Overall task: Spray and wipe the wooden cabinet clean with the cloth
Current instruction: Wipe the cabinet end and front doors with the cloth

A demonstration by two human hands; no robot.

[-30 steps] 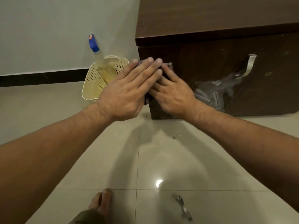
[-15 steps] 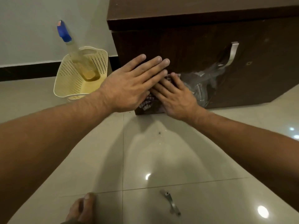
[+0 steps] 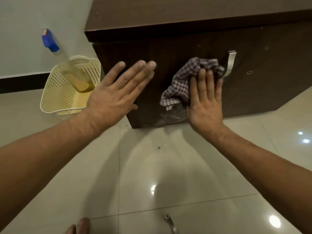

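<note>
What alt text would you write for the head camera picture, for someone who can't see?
A person's right hand presses a crumpled purple-checked cloth against the dark brown wooden cabinet, beside its metal handle; the left hand is spread flat nearby. A blue-capped spray bottle leans in a cream plastic basket.

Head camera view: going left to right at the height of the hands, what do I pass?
From the left: cream perforated plastic basket → left hand → purple-and-white checked cloth → silver metal cabinet handle.
</note>
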